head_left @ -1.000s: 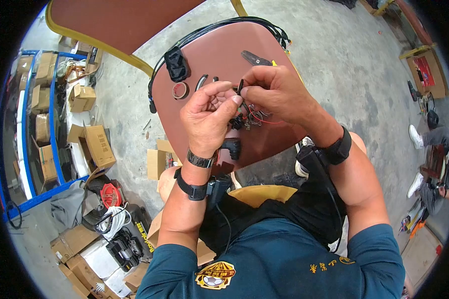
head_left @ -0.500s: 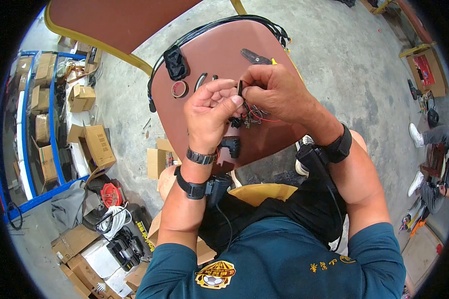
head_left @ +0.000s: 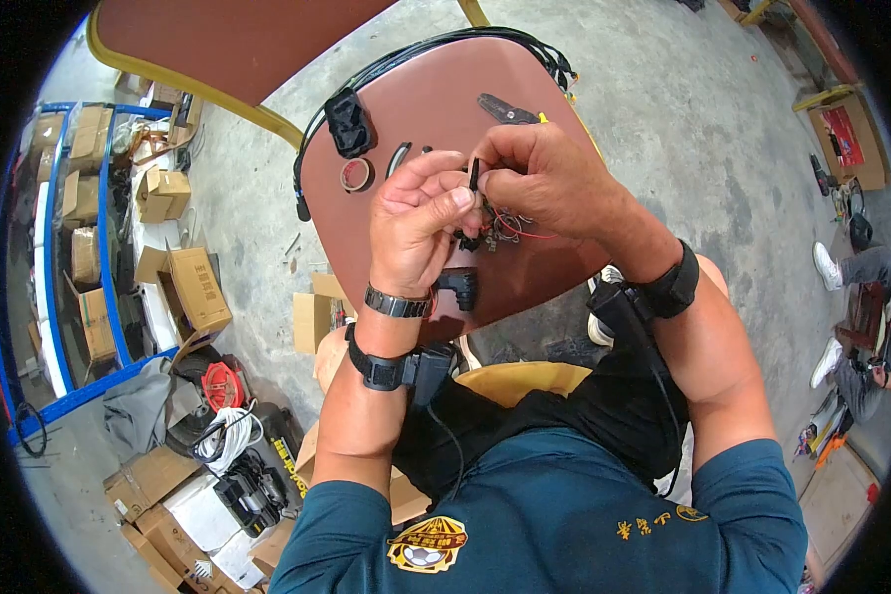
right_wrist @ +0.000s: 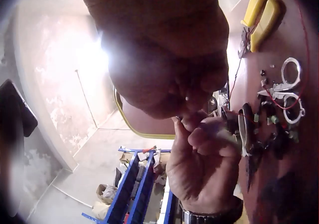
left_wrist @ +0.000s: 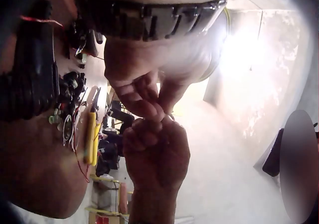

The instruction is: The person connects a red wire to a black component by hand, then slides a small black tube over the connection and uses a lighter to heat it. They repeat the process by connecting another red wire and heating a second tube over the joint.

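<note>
Over the seat of a brown stool, both hands meet at a thin black piece (head_left: 474, 175), a short dark strip whose kind does not show. My right hand (head_left: 549, 188) pinches it between thumb and curled forefinger. From the other side, my left hand (head_left: 416, 218) pinches at its lower end, thumb tip against the fingers; the fingertips hide most of that end. In the right wrist view the left hand (right_wrist: 204, 166) meets the right fingertips. Under the hands lie small black connectors (right_wrist: 279, 134), a red wire (head_left: 530, 236) and scissors (right_wrist: 291, 92).
On the seat (head_left: 436, 89) are a tape roll (head_left: 357, 175), a black pouch (head_left: 350, 124), yellow-handled pliers (right_wrist: 264, 22) and a black tool (head_left: 457, 287). Black cables (head_left: 445, 45) run along its far edge. Blue shelving (head_left: 119, 247) with cartons stands left; another person's legs show right.
The left hand has shifted slightly up and right, closer to the right hand. The black piece stays between the fingertips and stands a little more upright.
</note>
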The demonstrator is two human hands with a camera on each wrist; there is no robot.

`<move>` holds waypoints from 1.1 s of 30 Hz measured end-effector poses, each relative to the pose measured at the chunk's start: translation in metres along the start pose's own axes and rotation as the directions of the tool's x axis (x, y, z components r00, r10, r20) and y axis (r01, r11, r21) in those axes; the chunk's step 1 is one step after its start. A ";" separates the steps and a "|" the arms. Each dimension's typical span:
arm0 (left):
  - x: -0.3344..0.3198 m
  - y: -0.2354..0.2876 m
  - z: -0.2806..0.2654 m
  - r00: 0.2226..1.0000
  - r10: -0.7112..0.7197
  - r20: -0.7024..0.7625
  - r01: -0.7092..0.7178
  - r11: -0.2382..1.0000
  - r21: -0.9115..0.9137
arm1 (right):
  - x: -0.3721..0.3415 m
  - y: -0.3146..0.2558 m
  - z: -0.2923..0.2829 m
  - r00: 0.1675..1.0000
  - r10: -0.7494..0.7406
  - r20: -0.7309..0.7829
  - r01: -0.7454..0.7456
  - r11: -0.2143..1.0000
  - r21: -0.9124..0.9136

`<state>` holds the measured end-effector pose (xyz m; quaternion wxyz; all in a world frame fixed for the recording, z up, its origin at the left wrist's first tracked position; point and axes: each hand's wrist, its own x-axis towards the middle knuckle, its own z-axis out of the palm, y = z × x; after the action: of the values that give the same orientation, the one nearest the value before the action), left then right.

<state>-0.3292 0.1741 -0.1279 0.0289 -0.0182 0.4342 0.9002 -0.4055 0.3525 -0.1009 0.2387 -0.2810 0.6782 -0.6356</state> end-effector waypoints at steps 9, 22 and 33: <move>-0.001 0.005 0.004 1.000 -0.010 -0.003 0.010 1.000 -0.028 | 0.000 -0.004 0.001 0.999 0.017 -0.031 -0.010 0.981 0.192; 0.000 0.007 0.008 1.000 -0.005 0.005 0.005 0.998 0.070 | 0.000 -0.015 -0.005 0.998 0.062 -0.011 -0.059 0.979 0.194; -0.001 0.006 0.006 1.000 0.029 -0.001 -0.028 0.991 0.129 | 0.004 -0.012 -0.004 0.994 0.105 0.019 -0.107 0.981 0.161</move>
<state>-0.3291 0.1748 -0.1196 0.0166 -0.0116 0.4916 0.8706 -0.4099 0.3520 -0.0885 0.2980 -0.2275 0.6370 -0.6735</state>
